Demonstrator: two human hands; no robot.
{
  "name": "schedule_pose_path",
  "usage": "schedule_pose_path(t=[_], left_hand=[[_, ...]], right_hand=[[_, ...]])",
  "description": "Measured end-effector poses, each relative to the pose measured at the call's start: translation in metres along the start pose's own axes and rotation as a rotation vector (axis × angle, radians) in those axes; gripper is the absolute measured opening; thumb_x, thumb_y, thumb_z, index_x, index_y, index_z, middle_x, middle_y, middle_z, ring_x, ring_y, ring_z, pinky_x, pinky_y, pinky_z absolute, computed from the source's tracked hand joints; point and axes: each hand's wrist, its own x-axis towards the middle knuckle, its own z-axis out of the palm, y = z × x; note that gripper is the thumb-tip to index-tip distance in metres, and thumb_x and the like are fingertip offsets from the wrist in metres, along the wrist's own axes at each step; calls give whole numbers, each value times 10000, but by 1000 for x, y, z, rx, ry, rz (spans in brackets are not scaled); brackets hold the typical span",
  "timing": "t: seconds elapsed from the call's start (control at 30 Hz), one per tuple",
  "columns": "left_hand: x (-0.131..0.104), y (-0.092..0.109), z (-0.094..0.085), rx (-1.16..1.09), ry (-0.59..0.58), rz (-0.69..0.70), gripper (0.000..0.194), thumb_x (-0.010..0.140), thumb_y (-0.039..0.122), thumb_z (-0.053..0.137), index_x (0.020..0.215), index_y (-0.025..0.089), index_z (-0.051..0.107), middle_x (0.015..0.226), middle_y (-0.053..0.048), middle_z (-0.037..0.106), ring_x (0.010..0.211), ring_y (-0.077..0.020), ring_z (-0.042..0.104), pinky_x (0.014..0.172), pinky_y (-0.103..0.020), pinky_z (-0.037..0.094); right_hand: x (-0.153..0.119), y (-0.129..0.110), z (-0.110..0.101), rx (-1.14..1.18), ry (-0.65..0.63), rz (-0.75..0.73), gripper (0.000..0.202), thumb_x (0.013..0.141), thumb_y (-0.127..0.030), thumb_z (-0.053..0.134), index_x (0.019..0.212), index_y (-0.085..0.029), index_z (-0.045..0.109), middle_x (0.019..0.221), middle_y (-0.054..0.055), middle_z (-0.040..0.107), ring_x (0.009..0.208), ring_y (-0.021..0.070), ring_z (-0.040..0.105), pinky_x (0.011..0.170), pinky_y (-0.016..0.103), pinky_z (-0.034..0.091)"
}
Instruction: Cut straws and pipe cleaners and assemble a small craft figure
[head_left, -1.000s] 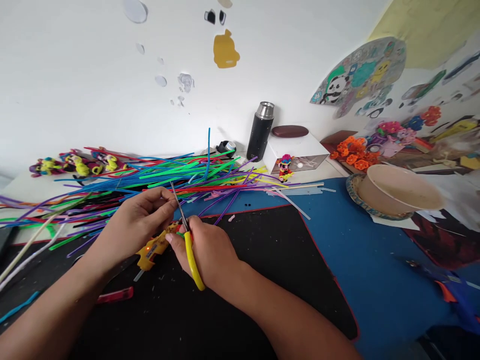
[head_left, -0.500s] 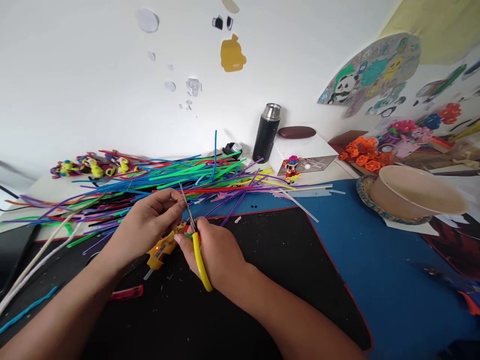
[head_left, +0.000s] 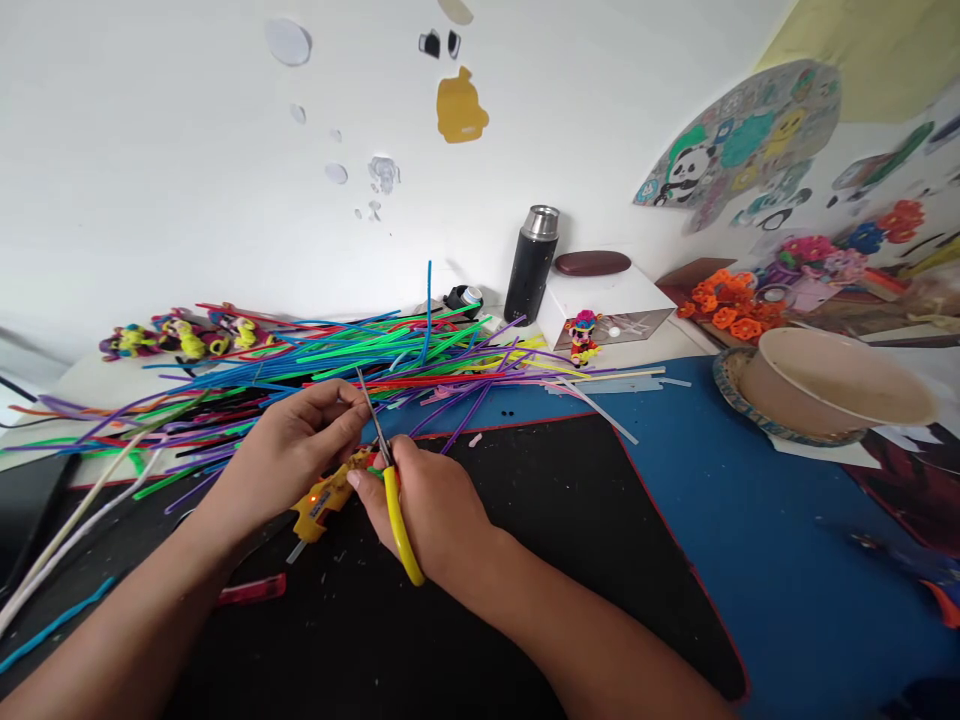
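Practically no movement since last frame. Right hand [head_left: 442, 500] grips yellow-handled scissors [head_left: 397, 522]; left hand [head_left: 292, 440] pinched, contents unclear.

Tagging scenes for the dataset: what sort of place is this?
Probably a craft workspace: heaped coloured pipe cleaners, a yellow glue gun, and yellow-handled scissors in the right hand.

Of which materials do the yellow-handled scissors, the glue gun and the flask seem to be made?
Scissors: grey blades with metallic sheen, likely steel; smooth yellow handle, probably plastic.
Glue gun: angular yellow body, probably moulded plastic.
Flask: reflective silver cap, likely steel; dark body, perhaps coated metal.
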Motion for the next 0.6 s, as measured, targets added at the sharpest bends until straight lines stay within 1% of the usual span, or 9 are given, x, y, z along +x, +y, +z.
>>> schedule_pose_path(t=[0.2, 0.6], left_hand=[[0, 0, 0, -2, 0, 14, 441, 866, 645, 738, 887, 216, 639, 604, 73, 545, 500, -107, 456, 482, -230, 397], [0, 5, 1, -2, -7, 5, 481, 850, 671, 741, 918, 207, 634, 594, 79, 547, 507, -103, 451, 483, -223, 395]], right_hand=[[-1, -1, 0, -1, -7, 7, 311, 1123, -487, 645, 1184, -185, 685, 1022, 118, 858, 927, 312, 849, 717, 345, 522], [0, 0, 1, -19, 2, 7, 315, 1116, -488, 657, 1183, -182, 687, 996, 121, 855, 915, 331, 854, 688, 357, 505]])
